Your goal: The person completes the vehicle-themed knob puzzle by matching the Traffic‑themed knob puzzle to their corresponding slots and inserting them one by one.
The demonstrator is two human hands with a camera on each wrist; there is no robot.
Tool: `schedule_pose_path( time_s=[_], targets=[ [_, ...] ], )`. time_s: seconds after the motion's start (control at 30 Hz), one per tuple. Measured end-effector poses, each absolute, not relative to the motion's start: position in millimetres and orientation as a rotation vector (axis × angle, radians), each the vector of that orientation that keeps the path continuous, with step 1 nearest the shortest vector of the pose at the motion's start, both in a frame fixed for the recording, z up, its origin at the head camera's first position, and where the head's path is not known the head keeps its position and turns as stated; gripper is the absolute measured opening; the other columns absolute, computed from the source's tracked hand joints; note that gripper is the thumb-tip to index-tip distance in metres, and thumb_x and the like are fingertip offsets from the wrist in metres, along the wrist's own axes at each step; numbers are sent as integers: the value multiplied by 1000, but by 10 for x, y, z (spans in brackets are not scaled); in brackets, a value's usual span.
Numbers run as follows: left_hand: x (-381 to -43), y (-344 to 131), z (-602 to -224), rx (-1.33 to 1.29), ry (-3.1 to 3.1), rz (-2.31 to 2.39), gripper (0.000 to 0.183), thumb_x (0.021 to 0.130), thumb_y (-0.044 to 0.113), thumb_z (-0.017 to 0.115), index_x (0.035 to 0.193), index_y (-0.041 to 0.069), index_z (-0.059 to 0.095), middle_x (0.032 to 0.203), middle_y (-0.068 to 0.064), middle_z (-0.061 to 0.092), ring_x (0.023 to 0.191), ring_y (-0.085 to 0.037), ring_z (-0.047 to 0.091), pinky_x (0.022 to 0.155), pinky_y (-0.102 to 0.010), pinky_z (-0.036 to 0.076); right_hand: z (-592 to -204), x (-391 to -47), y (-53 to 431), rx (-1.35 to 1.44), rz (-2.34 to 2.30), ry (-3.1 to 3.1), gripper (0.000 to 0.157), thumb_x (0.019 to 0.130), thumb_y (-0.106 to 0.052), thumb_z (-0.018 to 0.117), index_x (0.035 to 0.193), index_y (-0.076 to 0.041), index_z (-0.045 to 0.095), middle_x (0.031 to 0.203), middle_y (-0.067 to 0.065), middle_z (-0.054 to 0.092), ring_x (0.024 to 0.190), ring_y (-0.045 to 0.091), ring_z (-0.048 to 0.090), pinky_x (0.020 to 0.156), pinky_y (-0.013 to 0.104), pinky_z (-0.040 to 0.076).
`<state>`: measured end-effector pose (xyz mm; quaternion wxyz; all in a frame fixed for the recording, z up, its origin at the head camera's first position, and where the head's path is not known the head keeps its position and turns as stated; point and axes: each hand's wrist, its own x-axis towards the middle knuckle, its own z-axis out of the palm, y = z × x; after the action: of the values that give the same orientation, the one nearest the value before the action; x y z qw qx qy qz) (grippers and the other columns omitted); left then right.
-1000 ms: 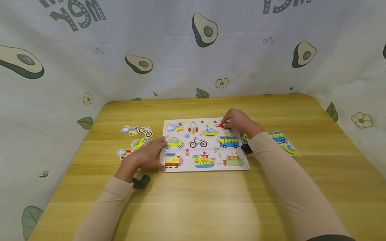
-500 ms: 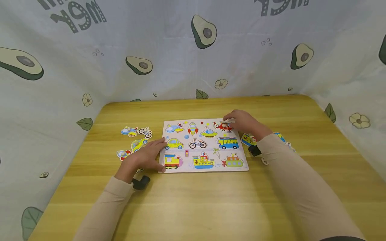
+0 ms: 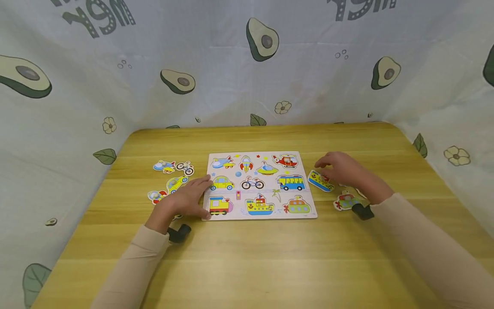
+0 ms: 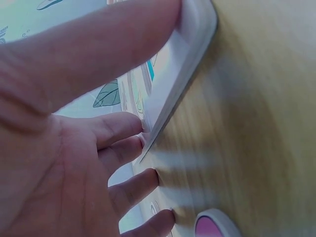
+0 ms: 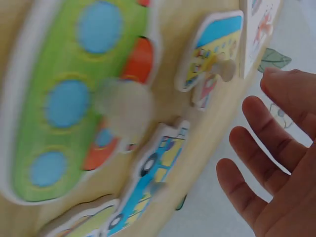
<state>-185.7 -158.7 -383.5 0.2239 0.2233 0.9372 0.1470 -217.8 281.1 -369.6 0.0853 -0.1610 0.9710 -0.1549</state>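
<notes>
Just right of the puzzle board (image 3: 239, 211), the boat piece (image 3: 321, 183) looks light and stiff; pinch its knob (image 5: 226, 70). The right hand (image 3: 342, 168), fingers parted, holds nothing; the left hand (image 3: 188, 199), spread, touches the puzzle board.

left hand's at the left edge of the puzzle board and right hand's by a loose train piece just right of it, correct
Not a train: the head view shows the right hand by the loose boat piece, just right of the puzzle board. The left hand is at the board's left edge, yes.
</notes>
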Motion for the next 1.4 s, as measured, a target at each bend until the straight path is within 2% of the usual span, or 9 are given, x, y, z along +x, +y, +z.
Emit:
schedule_pose_path(
  time_s=[0.2,0.37,0.63,0.83,1.4],
  targets=[
    [-1856,-1597,-3840,610,2595,404,97,78,32,81,155,4,29,167,-14,19,153,-39,19,123,-59,20,-3811,-2062,2885,-493,-399,2914,26,93,-21,68,111,-2,73,95,9,69,81,18,59,74,39,52],
    [-1849,-1598,-3855,626,2592,419,97,79,33,81,155,4,29,167,-14,19,152,-39,20,123,-59,21,-3861,-2031,2884,-472,-390,2925,23,93,-20,68,108,-3,73,91,8,65,75,17,51,68,31,43],
    [-1850,-1611,-3874,621,2602,428,99,78,34,82,156,5,29,167,-14,19,152,-39,20,123,-59,21,-3902,-1993,2892,-483,-469,2957,21,94,-15,66,109,-3,74,104,15,67,87,23,59,80,44,52],
    [-1846,-1610,-3883,623,2597,430,99,78,34,82,156,5,28,167,-15,18,153,-40,20,123,-59,21,-3913,-1975,2909,-498,-473,2974,19,94,-13,66,108,-3,75,105,15,68,89,25,61,82,48,52],
    [-1861,-1609,-3886,630,2593,439,98,78,34,82,156,5,29,167,-14,19,152,-40,20,123,-59,21,-3760,-1925,2820,-657,-465,3059,15,89,-10,73,102,-6,78,104,11,67,93,27,62,82,46,54]
  ],
)
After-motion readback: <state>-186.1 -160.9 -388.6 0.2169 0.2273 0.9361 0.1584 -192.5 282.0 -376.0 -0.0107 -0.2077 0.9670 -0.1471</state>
